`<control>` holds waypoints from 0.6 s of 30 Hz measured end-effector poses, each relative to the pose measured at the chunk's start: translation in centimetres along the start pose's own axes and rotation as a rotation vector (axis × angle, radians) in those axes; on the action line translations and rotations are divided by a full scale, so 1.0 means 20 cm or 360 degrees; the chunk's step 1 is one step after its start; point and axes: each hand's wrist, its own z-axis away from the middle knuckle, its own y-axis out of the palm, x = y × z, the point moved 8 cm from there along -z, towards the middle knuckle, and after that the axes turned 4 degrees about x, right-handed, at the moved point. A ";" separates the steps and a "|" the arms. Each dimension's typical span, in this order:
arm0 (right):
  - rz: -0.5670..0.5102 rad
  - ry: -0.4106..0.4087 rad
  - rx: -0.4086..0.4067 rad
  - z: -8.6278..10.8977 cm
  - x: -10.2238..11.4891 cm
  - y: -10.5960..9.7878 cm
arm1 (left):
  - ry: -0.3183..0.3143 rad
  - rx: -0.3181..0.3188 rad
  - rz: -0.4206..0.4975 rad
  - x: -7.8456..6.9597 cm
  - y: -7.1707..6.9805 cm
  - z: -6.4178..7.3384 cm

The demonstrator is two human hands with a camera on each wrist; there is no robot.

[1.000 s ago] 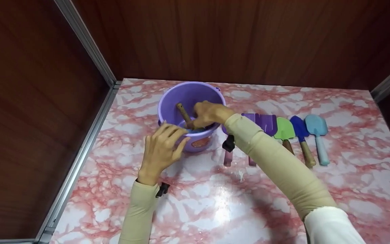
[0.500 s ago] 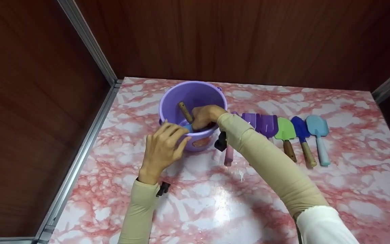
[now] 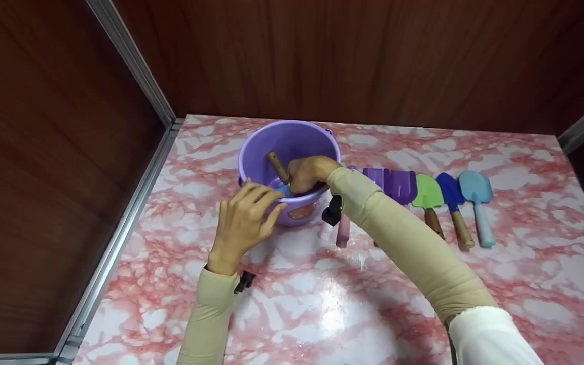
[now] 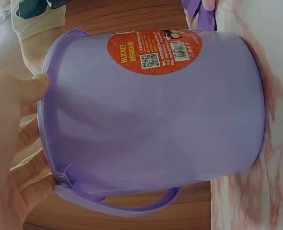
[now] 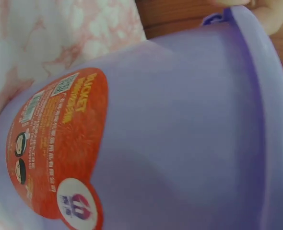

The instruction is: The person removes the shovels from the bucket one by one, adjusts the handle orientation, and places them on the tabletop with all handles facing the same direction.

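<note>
A purple bucket (image 3: 292, 134) stands upright on the marbled table. My left hand (image 3: 244, 218) grips its near-left rim; the left wrist view has the thumb against the rim and the other fingers just beyond it. Down inside the bucket is my right hand (image 3: 309, 175), fingers hidden, and I cannot tell what it holds. Beside that hand, a wooden handle (image 3: 278, 166) leans up within the bucket, with a light blue piece (image 3: 284, 190) low near the front wall. In the right wrist view, the bucket's side (image 5: 180, 120) with its red label fills most of the picture.
Right of the bucket lies a row of toy shovels: purple ones (image 3: 402, 187) partly behind the right forearm, a green one (image 3: 428, 191), a dark blue one (image 3: 450, 188) and a light blue one (image 3: 476, 187). Dark wooden panels (image 3: 348, 61) border the table.
My right hand has sunk deeper into the bucket and its forearm has shifted slightly left. My left hand stays on the rim.
</note>
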 end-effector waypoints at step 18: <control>-0.0105 -0.0201 -0.0064 0.23 0.00 -0.18 | -0.0013 0.0026 0.0002 0.00 0.00 0.00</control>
